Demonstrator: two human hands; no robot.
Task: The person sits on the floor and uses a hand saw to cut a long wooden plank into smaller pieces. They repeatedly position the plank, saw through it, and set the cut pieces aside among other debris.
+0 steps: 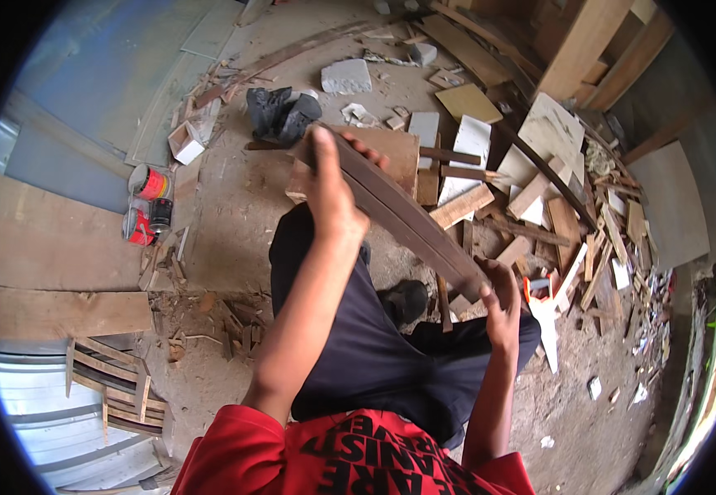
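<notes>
A dark brown wooden board (411, 219), with a groove running along its length, slants across in front of me above my lap. Around its far left end my left hand (337, 186) is closed, thumb on the upper face and fingertips over the far edge. My right hand (500, 301) grips the near right end, thumb on top. Beneath the board's left end sits a low wooden block (395, 148), partly covered by it. To the right of my right hand a handsaw (546, 326) with an orange handle lies on the floor.
Wood offcuts (531, 194) and boards are heaped on the right. Paint cans (150, 183) stand at the left beside a small white box (185, 143). Beyond the block are a black crumpled bag-like thing (279, 115) and a concrete chunk (346, 76). A slatted wooden frame (114, 379) lies lower left.
</notes>
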